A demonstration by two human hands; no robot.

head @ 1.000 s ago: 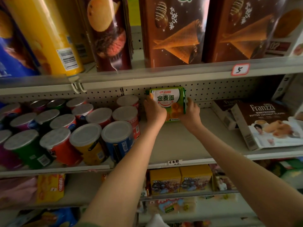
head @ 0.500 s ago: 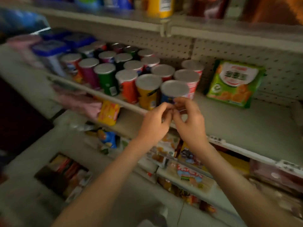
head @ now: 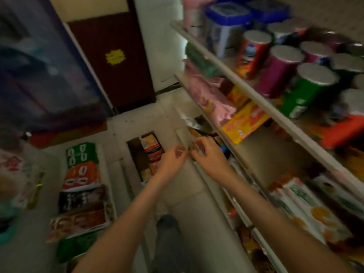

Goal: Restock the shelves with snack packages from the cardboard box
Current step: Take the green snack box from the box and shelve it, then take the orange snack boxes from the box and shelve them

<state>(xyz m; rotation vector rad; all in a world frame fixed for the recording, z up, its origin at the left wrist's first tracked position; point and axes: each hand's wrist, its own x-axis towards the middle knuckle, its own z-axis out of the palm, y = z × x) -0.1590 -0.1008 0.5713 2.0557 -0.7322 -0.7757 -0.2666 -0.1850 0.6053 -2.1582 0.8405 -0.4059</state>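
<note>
Both hands out front, centre of view, over the floor. Left hand [head: 172, 161] and right hand [head: 209, 155] are side by side, fingers curled, tips nearly meeting. Heavy motion blur, so can't tell if either is pinching anything.

Box [head: 136, 152] sits open on the floor at 9 o'clock of the left hand, just beside it and partly behind the wrist. Red and orange snack packs [head: 152, 148] are stacked inside.

Shelves [head: 256, 99] run along 3 o'clock of the hands. Upper tier: upright cans [head: 307, 91] with grey lids, green and purple nearest the edge. Tier below: pink bags [head: 208, 95] and a yellow pack [head: 246, 121] at the edge.

Row of flat packs [head: 80, 174] at 9 o'clock, past the box.
</note>
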